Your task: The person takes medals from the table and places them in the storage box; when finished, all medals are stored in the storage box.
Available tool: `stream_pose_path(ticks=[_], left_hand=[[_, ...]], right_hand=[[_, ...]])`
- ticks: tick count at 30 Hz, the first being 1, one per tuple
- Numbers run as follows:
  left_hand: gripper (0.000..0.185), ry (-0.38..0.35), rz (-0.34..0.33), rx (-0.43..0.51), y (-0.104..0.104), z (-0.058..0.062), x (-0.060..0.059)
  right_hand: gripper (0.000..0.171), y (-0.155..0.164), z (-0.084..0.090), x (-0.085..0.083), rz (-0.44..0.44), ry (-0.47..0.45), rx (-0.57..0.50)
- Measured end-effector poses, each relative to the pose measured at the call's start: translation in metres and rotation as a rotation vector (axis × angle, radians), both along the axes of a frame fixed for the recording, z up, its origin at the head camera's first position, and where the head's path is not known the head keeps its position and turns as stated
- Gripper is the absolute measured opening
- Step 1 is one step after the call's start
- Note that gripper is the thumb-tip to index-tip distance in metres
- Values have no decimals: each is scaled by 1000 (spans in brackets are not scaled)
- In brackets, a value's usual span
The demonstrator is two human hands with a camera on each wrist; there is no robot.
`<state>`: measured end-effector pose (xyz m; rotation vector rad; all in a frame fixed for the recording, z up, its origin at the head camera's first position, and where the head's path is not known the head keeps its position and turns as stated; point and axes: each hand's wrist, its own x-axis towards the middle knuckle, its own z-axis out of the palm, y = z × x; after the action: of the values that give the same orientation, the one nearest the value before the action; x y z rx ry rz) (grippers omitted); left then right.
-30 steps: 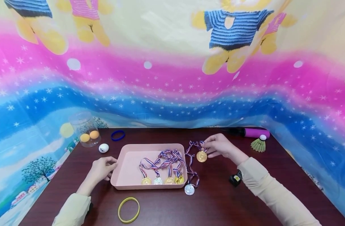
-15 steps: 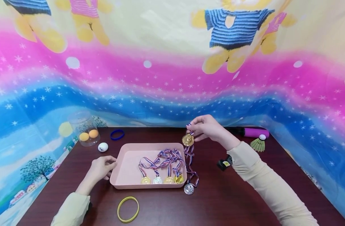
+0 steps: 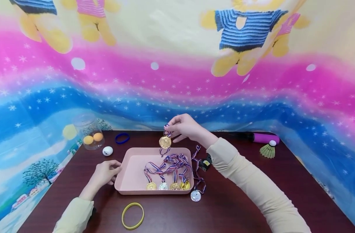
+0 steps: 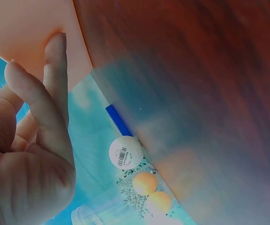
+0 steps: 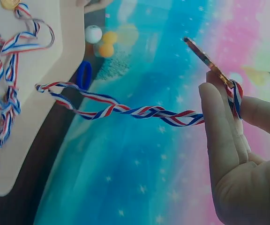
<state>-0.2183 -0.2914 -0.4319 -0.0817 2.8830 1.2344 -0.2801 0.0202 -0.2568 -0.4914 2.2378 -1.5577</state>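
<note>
Above the pink tray, the right hand pinches a gold medal's ribbon; the left hand, fingers loosely curled, touches the tray's edge.

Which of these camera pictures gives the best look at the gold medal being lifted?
The head view: the gold medal faces the camera, hanging from the right hand above the pink tray. The right wrist view shows it only edge-on at the fingertips. The left wrist view does not show it.

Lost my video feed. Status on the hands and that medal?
Right hand pinches gold medal by its ribbon, above pink tray. Left hand on tray's left rim. Nothing blocking.
</note>
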Motion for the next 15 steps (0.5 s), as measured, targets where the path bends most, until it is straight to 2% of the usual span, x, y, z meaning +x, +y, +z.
stream_pose_path(ticks=[8, 15], left_hand=[[24, 0, 6, 9, 2, 1, -1], [23, 12, 6, -11, 0, -2, -1]], right_hand=[[10, -23, -16, -3, -28, -38, -10], [10, -30, -46, -5, -95, -39, -17]])
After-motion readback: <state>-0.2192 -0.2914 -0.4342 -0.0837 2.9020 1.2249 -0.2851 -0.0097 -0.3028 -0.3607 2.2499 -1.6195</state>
